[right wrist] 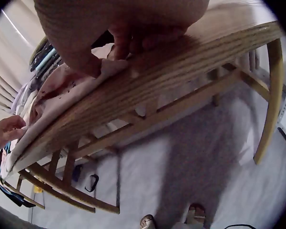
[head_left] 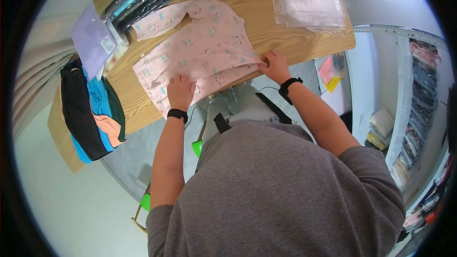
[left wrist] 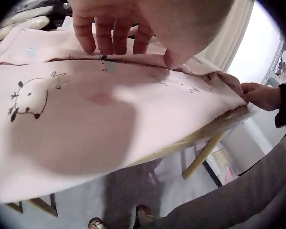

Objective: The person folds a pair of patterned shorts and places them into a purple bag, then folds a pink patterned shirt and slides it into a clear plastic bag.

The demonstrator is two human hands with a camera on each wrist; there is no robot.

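Observation:
A pink printed garment (head_left: 204,43) lies on the wooden table, one sleeve toward the back left and its near edge along the table's front edge. The left hand (head_left: 181,93) rests on its near left part, fingers spread and slightly bent; in the left wrist view that hand (left wrist: 133,28) lies over the cloth. At the garment's right corner the right hand (head_left: 276,68) pinches the cloth. The right wrist view shows the right hand (right wrist: 119,38) with thumb and fingers about the pink corner (right wrist: 109,67) at the table edge.
Plastic-wrapped garments (head_left: 147,0) stand at the back left, a purple package (head_left: 93,38) beside them. Folded black, blue and peach clothes (head_left: 83,109) hang at the left end. Clear plastic bags (head_left: 309,0) lie at the back right. Shelves with packed clothes (head_left: 419,104) stand right.

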